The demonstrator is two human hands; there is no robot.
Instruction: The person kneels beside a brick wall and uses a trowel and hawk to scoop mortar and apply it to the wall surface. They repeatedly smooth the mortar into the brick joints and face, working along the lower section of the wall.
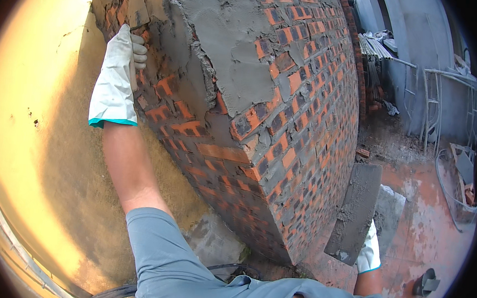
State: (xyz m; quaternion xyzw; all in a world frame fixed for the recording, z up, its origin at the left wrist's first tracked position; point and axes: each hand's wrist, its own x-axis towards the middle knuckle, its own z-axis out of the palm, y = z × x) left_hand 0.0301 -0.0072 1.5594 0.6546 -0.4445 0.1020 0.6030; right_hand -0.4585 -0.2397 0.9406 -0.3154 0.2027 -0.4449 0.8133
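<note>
My left hand [122, 60], in a white work glove with a teal cuff, is raised at the brick wall's narrow side and closed around a trowel. The wooden trowel handle [133, 76] sticks out below the fist; the blade is hard to make out against the mortar. Low on the right, my gloved right hand [370, 251] holds a rectangular mortar board [356, 211] smeared with grey mortar. Its fingers are mostly hidden behind the board. Between my hands stands the corner of the brick wall [310, 137], with wet grey mortar [228, 44] spread over its upper part.
A yellow plastered wall [37, 136] meets the brickwork on the left. Metal scaffold frames [435, 101] and stacked poles [374, 47] stand far right. Dark buckets [424, 283] sit on the reddish floor [408, 236] at lower right. Black hoses [115, 293] lie near my left side.
</note>
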